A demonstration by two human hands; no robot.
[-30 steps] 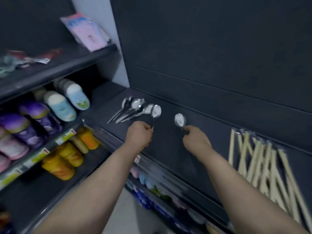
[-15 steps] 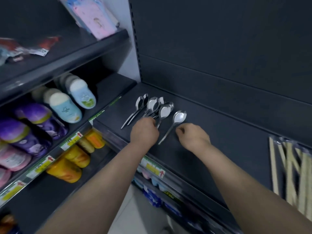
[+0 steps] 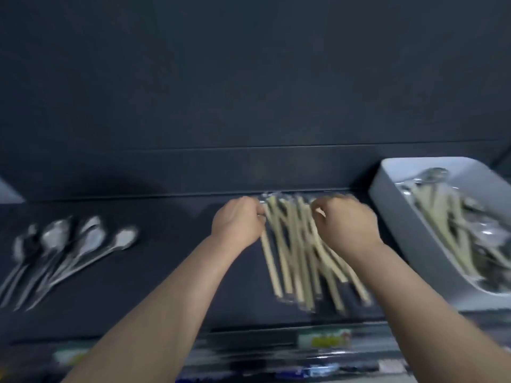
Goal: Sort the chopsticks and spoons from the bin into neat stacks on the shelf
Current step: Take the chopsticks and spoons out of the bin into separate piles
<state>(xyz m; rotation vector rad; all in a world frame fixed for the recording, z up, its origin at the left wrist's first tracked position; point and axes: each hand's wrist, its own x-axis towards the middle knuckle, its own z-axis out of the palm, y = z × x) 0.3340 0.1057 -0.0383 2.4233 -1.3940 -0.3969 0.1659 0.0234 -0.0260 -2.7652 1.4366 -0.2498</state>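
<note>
Pale wooden chopsticks (image 3: 300,255) lie fanned on the dark shelf (image 3: 171,286) at centre frame, top ends pinched between left hand (image 3: 237,222) and right hand (image 3: 345,225); blurred, some wrapped.

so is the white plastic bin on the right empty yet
Not empty. The white plastic bin still holds a jumble of pale wooden chopsticks and shiny wrapped metal spoons; blur hides how many remain.
</note>
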